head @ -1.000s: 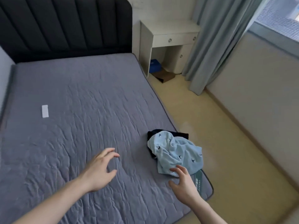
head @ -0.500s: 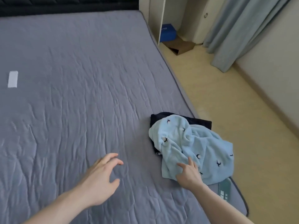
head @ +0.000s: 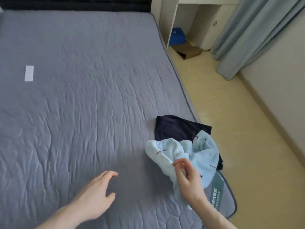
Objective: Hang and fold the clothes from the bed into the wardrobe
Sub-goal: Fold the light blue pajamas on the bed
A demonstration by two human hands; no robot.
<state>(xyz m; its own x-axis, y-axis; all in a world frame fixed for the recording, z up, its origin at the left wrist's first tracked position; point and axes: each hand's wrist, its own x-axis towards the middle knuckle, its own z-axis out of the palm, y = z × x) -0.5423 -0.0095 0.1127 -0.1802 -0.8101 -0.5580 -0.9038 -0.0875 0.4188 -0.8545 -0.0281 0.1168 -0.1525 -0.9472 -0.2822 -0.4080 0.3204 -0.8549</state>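
The light blue garment (head: pixel 203 156) is no longer lying flat over the dark navy garment (head: pixel 178 129): its near edge is now pinched and lifted by the right hand (head: pixel 188 180), which half a second ago was only resting on the cloth with fingers spread. The blue fabric is bunched and pulled toward the near bed corner, so more of the navy piece is exposed. The left hand (head: pixel 95 197) is brought lower and flatter over the mattress (head: pixel 82 104).

I see two bare forearms, no sleeves reaching either wrist. The left hand (head: pixel 97 198) and right hand (head: pixel 188 180) wear no gloves, rings or watch.
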